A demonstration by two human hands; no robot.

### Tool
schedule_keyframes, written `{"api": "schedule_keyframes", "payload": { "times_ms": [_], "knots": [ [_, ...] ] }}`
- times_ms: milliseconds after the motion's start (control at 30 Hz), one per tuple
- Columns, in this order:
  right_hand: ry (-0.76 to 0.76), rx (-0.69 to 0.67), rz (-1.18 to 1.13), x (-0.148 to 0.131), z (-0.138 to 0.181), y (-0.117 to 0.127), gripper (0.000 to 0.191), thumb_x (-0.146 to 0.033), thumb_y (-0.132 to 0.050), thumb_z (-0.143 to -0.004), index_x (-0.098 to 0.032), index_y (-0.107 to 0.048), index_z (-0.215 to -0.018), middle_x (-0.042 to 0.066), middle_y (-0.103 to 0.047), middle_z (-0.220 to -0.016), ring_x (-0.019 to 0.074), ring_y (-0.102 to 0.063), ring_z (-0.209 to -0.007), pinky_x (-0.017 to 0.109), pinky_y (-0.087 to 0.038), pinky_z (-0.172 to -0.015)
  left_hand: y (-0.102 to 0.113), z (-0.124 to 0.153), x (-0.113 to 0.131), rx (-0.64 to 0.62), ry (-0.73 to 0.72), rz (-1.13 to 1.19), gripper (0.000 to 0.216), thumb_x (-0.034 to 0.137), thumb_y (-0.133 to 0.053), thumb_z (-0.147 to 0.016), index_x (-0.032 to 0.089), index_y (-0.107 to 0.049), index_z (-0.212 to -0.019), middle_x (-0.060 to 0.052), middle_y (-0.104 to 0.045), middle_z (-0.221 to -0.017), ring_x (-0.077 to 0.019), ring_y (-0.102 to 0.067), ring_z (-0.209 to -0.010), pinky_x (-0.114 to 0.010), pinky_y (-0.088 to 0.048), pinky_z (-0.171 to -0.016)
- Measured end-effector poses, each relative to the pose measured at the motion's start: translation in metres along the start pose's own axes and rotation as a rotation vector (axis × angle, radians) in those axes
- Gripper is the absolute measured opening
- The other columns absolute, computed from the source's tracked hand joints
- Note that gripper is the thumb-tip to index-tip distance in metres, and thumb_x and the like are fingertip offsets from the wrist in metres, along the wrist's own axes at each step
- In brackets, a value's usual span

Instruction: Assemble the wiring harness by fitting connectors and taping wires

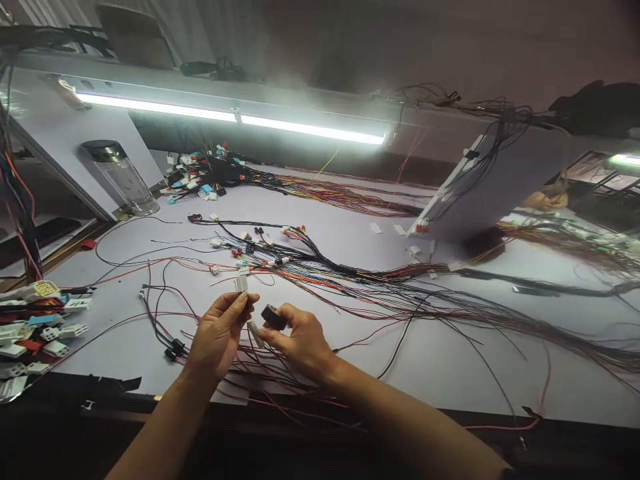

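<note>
My left hand (220, 333) pinches a white plastic connector (241, 284) upright between thumb and fingers. Close beside it, my right hand (303, 340) is closed around a small black roll of tape (273, 317). A second pale connector (256, 335) shows at my right thumb and fingertips, with wires hanging below it; how firmly it is gripped cannot be made out. Loose red and dark wires (250, 367) run under both hands. Beyond them lies a wire harness (320, 257) with black-taped branches and several small connectors on the white table (340, 373).
Bundled white connectors (45, 333) crowd the left edge. A glass bottle (125, 180) stands at the back left, near another harness pile (210, 173). A lit tube lamp (230, 117) hangs over the table, and a white partition (480, 180) rises at the right.
</note>
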State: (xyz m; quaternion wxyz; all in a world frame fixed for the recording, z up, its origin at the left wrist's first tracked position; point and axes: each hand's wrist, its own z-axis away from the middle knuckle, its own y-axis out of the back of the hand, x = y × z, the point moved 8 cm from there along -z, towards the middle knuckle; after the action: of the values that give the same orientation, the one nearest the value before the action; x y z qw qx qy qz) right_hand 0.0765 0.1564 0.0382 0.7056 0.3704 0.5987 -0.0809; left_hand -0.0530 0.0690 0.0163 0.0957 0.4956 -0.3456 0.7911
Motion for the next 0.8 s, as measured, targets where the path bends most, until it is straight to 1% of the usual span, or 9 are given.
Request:
{"api": "schedule_keyframes", "payload": {
  "times_ms": [133,233,367,433,533,600,667,733,800],
  "knots": [
    [-0.083,-0.021,-0.045,0.007,0.002,-0.019,0.02,-0.04,-0.07,-0.077,-0.021,-0.066,-0.082,-0.002,-0.069,-0.077,0.0123,-0.059,-0.069,0.023,-0.04,-0.065,0.004,-0.003,0.002,0.023,-0.052,-0.067,0.027,0.029,-0.088,-0.058,0.017,-0.072,-0.075,-0.001,-0.07,-0.074,-0.0105,-0.061,-0.074,-0.021,-0.047,-0.076],
    [-0.079,-0.011,-0.065,0.01,0.0,-0.019,0.021,-0.042,-0.067,-0.078,-0.021,-0.065,-0.079,-0.002,-0.068,-0.073,0.0116,-0.057,-0.066,0.023,-0.04,-0.063,0.012,-0.006,0.008,0.065,-0.152,-0.204,0.029,0.029,-0.088,-0.057,0.017,-0.072,-0.077,-0.001,-0.07,-0.071,-0.0106,-0.061,-0.07,-0.023,-0.047,-0.077],
    [-0.069,0.033,-0.078,0.011,-0.002,-0.015,0.023,-0.043,-0.067,-0.079,-0.02,-0.065,-0.079,-0.001,-0.067,-0.073,0.0116,-0.057,-0.066,0.024,-0.041,-0.065,0.017,-0.009,0.014,0.103,-0.28,-0.35,0.033,0.034,-0.087,-0.06,0.017,-0.072,-0.085,-0.001,-0.07,-0.075,-0.0133,-0.063,-0.068,-0.028,-0.048,-0.076],
    [-0.078,0.034,-0.106,0.012,-0.004,-0.013,0.022,-0.041,-0.067,-0.077,-0.02,-0.065,-0.079,-0.001,-0.067,-0.074,0.0119,-0.057,-0.067,0.024,-0.042,-0.065,0.016,-0.01,0.01,0.075,-0.249,-0.35,0.037,0.045,-0.079,-0.069,0.016,-0.073,-0.091,-0.003,-0.07,-0.077,-0.0145,-0.063,-0.07,-0.029,-0.049,-0.078],
    [-0.099,-0.005,-0.198,0.011,-0.008,-0.011,0.02,-0.037,-0.069,-0.075,-0.018,-0.064,-0.078,0.0,-0.067,-0.074,0.0121,-0.056,-0.067,0.024,-0.042,-0.064,0.007,-0.012,-0.003,-0.051,-0.082,-0.224,0.047,0.055,-0.07,-0.075,0.015,-0.075,-0.098,-0.009,-0.072,-0.09,-0.0177,-0.064,-0.086,-0.031,-0.048,-0.085],
    [-0.109,-0.038,-0.262,0.011,-0.01,-0.011,0.02,-0.036,-0.07,-0.073,-0.018,-0.063,-0.077,0.0,-0.066,-0.073,0.0119,-0.056,-0.066,0.024,-0.042,-0.063,0.0,-0.012,-0.009,-0.11,0.015,-0.149,0.044,0.051,-0.078,-0.067,0.016,-0.076,-0.093,-0.01,-0.072,-0.094,-0.0187,-0.063,-0.089,-0.03,-0.048,-0.084],
    [-0.117,-0.06,-0.288,0.013,-0.01,-0.012,0.02,-0.035,-0.071,-0.072,-0.017,-0.062,-0.076,-0.001,-0.064,-0.072,0.0116,-0.055,-0.065,0.024,-0.041,-0.061,-0.003,-0.012,-0.013,-0.099,0.067,-0.118,0.039,0.045,-0.086,-0.056,0.016,-0.077,-0.081,-0.009,-0.072,-0.085,-0.0184,-0.062,-0.082,-0.03,-0.049,-0.078],
    [-0.124,-0.069,-0.28,0.015,-0.011,-0.012,0.021,-0.035,-0.071,-0.071,-0.017,-0.062,-0.076,-0.002,-0.062,-0.07,0.0112,-0.053,-0.065,0.023,-0.041,-0.061,-0.003,-0.014,-0.013,-0.056,0.074,-0.096,0.036,0.043,-0.089,-0.05,0.016,-0.075,-0.069,-0.007,-0.069,-0.074,-0.0177,-0.06,-0.075,-0.03,-0.049,-0.073],
    [-0.124,-0.073,-0.291,0.018,-0.013,-0.01,0.023,-0.037,-0.073,-0.07,-0.017,-0.061,-0.075,-0.003,-0.06,-0.069,0.0107,-0.051,-0.064,0.023,-0.041,-0.061,-0.005,-0.014,-0.011,-0.035,0.057,-0.093,0.036,0.043,-0.09,-0.048,0.015,-0.073,-0.064,-0.005,-0.067,-0.068,-0.0163,-0.058,-0.07,-0.029,-0.048,-0.072]
  ]
}}
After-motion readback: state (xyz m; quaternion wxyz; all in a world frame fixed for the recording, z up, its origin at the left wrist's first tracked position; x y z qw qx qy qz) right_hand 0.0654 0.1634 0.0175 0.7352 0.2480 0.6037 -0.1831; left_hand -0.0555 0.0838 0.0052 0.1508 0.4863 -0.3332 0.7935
